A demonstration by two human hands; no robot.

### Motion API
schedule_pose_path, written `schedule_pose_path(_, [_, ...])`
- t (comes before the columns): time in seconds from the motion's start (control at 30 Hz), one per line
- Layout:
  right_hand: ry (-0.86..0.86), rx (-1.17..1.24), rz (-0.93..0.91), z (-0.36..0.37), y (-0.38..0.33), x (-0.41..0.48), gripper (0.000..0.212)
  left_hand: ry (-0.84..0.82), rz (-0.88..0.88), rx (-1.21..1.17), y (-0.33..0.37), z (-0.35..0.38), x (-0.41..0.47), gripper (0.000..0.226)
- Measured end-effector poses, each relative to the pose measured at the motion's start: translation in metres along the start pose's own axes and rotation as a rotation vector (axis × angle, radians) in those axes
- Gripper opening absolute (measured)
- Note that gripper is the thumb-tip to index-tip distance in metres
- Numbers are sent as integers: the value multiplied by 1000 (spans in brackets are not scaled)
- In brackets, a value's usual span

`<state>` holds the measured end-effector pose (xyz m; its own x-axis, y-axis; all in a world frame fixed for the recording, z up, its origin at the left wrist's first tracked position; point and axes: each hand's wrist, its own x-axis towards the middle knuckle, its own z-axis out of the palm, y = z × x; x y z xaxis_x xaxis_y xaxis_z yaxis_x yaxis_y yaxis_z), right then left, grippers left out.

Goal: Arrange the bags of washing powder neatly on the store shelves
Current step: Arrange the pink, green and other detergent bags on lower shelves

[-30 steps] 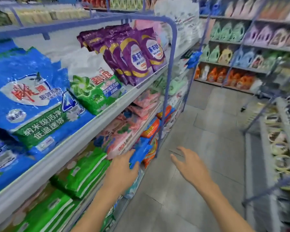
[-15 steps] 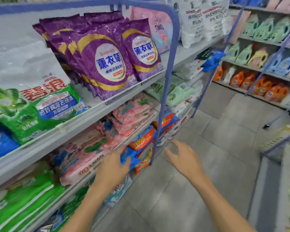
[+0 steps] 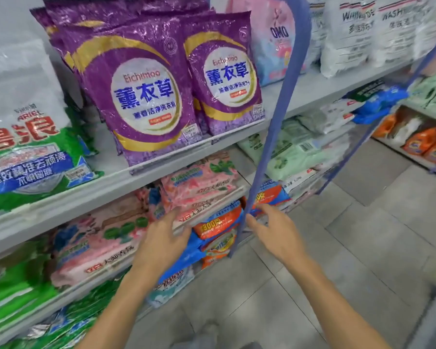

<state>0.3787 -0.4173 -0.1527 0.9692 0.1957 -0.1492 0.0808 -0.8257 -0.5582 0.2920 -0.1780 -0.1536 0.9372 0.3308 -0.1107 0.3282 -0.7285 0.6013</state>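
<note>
Thin blue metal post [image 3: 275,122] stands between left hand [image 3: 164,238] and right hand [image 3: 275,233], in front of stacked orange-and-blue washing powder bags [image 3: 217,222] low in the rack. Fingers of both hands spread, gripping nothing; contact with bags unclear. Flat pink bags [image 3: 199,180] lie just above; two purple bags [image 3: 141,96] face out on the grey shelf [image 3: 161,165], more behind.
</note>
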Motion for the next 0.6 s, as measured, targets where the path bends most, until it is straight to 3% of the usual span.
schedule_pose_path(0.3, [-200, 107, -100, -5, 17, 89, 59, 268, -274, -75, 21, 22, 13, 79])
schedule_pose_path(0.4, [-239, 168, -176, 6, 14, 114, 58, 397, -357, -152, 23, 31, 25, 69])
schedule_pose_path(0.6, [-252, 315, -247, 37, 20, 159, 74, 616, -301, -205, 20, 62, 46, 56])
